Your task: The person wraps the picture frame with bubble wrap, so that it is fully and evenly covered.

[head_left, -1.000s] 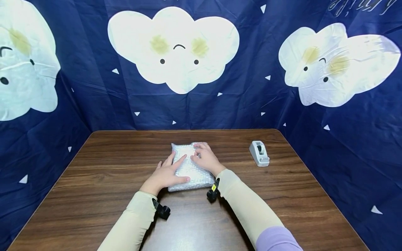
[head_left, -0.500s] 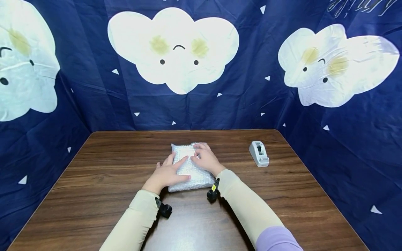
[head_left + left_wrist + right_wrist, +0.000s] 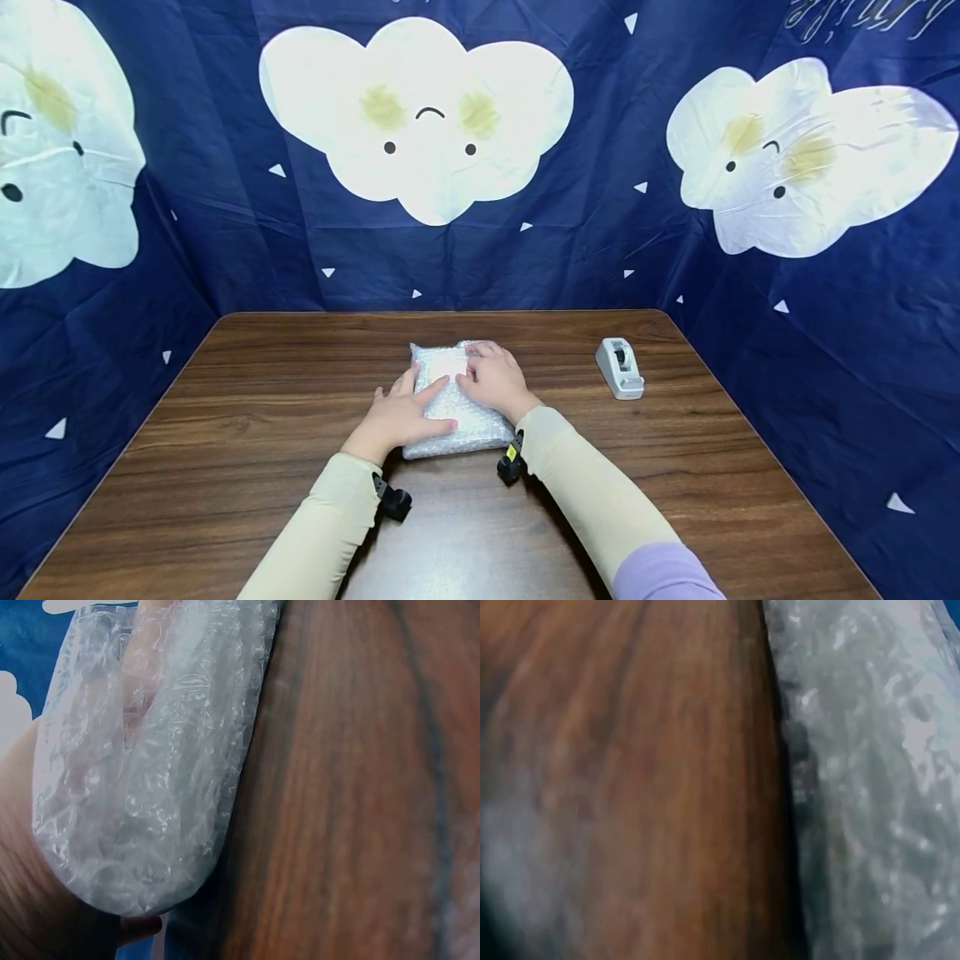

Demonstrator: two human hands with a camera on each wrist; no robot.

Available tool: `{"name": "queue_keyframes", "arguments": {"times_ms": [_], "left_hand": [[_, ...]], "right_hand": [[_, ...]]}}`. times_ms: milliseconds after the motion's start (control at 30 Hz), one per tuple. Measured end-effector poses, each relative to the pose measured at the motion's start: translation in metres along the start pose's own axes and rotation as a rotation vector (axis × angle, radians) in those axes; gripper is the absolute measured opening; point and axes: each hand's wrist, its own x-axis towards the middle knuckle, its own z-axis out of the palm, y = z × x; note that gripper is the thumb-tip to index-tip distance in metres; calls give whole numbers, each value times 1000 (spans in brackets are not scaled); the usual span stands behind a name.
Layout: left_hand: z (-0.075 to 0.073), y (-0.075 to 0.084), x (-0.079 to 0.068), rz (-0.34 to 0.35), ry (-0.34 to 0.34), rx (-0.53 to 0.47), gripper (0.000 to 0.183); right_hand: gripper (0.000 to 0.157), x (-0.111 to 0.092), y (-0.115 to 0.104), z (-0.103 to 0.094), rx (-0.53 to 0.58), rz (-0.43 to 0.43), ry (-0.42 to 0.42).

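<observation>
A flat package in clear bubble wrap (image 3: 465, 429) lies mid-table in the head view. My left hand (image 3: 393, 421) rests over its left side, fingers and thumb spread, the thumb across the wrap. On its upper right my right hand (image 3: 491, 379) touches the wrap with bent fingers, thumb tip near the index finger; I cannot tell whether they pinch anything. In the left wrist view, the package's rounded, folded end (image 3: 150, 847) fills the left side, with skin showing beside it. Its long crinkled side (image 3: 870, 787) fills the right of the right wrist view, where no fingers appear.
A white tape dispenser (image 3: 620, 368) stands at the right rear of the brown wooden table (image 3: 247, 417). Behind and beside the table hangs a dark blue curtain (image 3: 450, 258) with white clouds on it.
My left hand has shifted slightly rightward over the package. The right hand's fingers have moved slightly at the upper part of the wrap. The package and tape dispenser stay in place.
</observation>
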Motion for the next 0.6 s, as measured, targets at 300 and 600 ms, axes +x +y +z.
{"name": "queue_keyframes", "arguments": {"times_ms": [300,600], "left_hand": [[-1,0,1,8,-5,-9,94],[3,-6,3,-3,-15,-15,95]], "right_hand": [[47,-2,10,-6,-125,62,-41],[41,-8,31,-6,73,49,10]]}}
